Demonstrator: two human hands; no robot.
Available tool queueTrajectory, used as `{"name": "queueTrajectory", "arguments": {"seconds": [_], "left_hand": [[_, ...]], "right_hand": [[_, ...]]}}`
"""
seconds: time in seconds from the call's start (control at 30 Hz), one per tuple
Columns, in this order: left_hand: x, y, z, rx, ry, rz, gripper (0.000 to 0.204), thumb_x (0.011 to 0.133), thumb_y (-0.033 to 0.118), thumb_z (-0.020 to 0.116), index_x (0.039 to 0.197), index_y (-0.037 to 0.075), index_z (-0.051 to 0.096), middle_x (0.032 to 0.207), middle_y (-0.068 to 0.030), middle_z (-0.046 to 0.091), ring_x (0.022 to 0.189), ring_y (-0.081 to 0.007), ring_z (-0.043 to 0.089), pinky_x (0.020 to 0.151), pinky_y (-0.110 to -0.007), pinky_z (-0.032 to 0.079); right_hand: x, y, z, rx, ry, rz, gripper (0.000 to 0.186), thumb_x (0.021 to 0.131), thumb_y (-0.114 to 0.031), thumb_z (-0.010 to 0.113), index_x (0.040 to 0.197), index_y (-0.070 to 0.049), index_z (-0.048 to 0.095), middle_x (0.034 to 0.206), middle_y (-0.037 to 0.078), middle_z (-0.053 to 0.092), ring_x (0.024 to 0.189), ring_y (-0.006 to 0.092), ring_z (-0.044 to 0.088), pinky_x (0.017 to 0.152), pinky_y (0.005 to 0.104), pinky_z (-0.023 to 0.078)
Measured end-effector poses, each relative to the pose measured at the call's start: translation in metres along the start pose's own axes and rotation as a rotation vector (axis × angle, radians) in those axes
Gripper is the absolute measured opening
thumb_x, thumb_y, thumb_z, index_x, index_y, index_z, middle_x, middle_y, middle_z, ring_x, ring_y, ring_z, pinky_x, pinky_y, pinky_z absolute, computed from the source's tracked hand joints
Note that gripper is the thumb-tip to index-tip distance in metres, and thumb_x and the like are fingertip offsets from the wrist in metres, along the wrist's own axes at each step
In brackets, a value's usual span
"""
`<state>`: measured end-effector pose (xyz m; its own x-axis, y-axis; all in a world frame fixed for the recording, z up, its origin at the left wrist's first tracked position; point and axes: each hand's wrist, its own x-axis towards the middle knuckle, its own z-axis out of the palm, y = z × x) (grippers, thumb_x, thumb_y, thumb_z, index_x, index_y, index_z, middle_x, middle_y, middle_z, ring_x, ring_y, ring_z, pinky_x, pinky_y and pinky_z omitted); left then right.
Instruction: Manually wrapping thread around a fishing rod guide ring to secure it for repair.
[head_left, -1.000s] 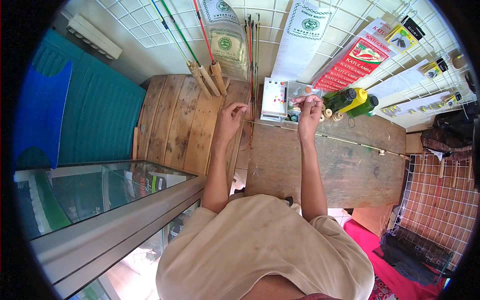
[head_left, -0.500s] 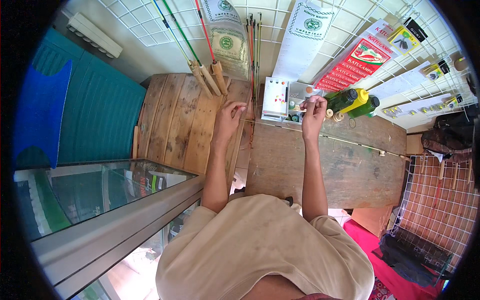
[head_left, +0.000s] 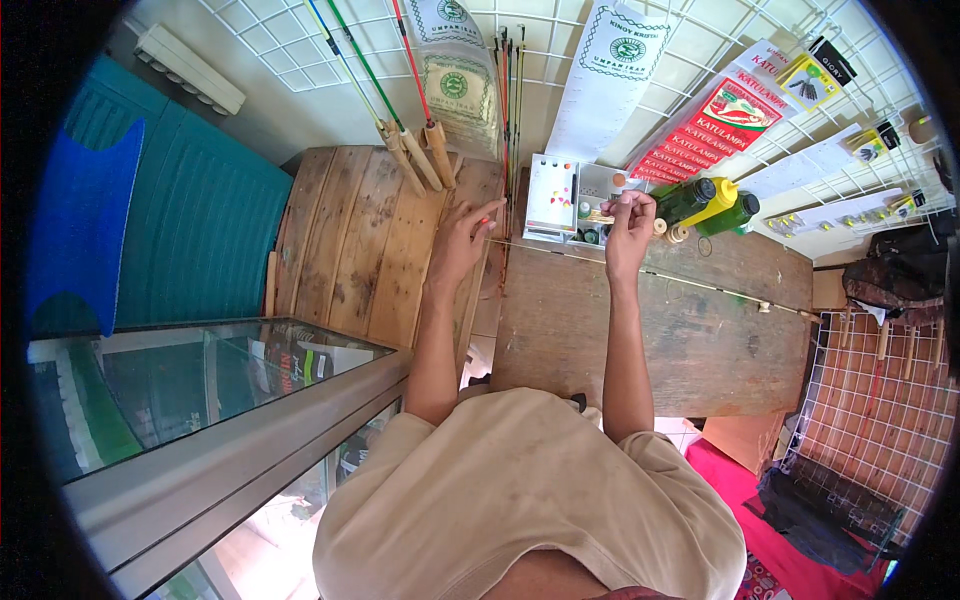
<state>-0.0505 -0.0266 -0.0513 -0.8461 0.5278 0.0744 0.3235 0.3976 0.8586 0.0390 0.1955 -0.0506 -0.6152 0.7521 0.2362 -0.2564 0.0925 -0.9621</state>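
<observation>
My left hand [head_left: 460, 245] is raised over the gap between the two tables, its index finger stretched out. A small red-orange piece [head_left: 485, 221] shows between its fingers; its kind is too small to tell. My right hand [head_left: 628, 235] is closed in a pinch in front of the white compartment box, and what it pinches, if anything, I cannot make out. A thin fishing rod [head_left: 690, 285] lies across the brown table, passing behind my right wrist, its tip end close to my left hand. A small reel [head_left: 764, 307] sits near its handle end.
Behind my hands stands the white box [head_left: 549, 236] with small colourful pieces, beside dark green and yellow bottles [head_left: 722, 200] and wooden spools [head_left: 677, 233]. Cork-handled rods [head_left: 437, 150] lean on the left plank table [head_left: 340, 240]. A glass case [head_left: 240, 420] borders the lower left.
My left index finger has straightened forward, and the small red-orange piece has come into view between the fingers. My right hand stays pinched in nearly the same place.
</observation>
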Motion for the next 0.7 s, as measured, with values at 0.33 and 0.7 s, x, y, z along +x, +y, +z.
{"name": "queueTrajectory", "arguments": {"seconds": [0.33, 0.7], "left_hand": [[0.003, -0.031, 0.015, -0.038, 0.019, 0.038, 0.032, 0.085, 0.003, 0.059, 0.116, 0.013, 0.061, 0.093, -0.0124, 0.060, 0.086, -0.0285, 0.061, 0.076, -0.037, 0.047], [0.000, -0.011, 0.013, -0.054, -0.030, 0.034, 0.034, 0.084, -0.002, 0.055, 0.115, 0.011, 0.061, 0.092, -0.0109, 0.061, 0.088, -0.0270, 0.061, 0.081, -0.035, 0.047]], "right_hand": [[-0.001, -0.004, 0.003, 0.041, -0.013, 0.028, 0.012, 0.098, -0.014, 0.049, 0.103, -0.003, 0.047, 0.078, 0.005, 0.057, 0.072, 0.0112, 0.057, 0.069, 0.0248, 0.046], [-0.002, -0.003, 0.002, 0.046, -0.010, 0.017, 0.014, 0.098, -0.017, 0.050, 0.101, -0.003, 0.049, 0.078, 0.005, 0.056, 0.074, 0.0112, 0.057, 0.070, 0.0250, 0.047]]}}
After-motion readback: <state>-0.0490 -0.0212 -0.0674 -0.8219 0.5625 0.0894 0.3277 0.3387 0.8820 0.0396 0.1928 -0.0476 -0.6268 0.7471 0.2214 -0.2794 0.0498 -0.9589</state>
